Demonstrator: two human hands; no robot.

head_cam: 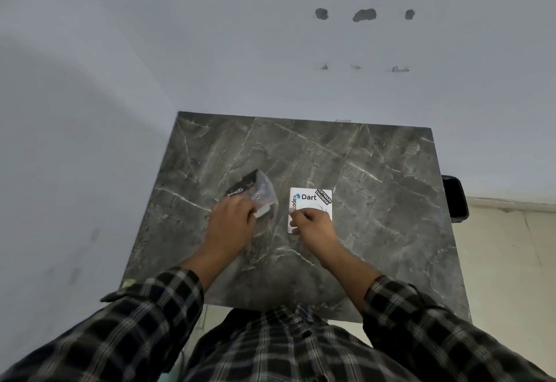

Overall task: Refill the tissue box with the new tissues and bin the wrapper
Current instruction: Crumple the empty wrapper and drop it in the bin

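The step in hand seems to be seating the tissues in the white tissue box [313, 201], so the right hand [313, 225], whose fingers are pinched at the round opening on the box's top, should work gently and press the box flat on the table [361, 171]. The left hand [233, 219] reaches forward with palm down and grasps the clear wrapper [258, 195], which lies on the table just left of the box. A dark bin [455, 198] stands beside the table's right edge, ready for the wrapper.
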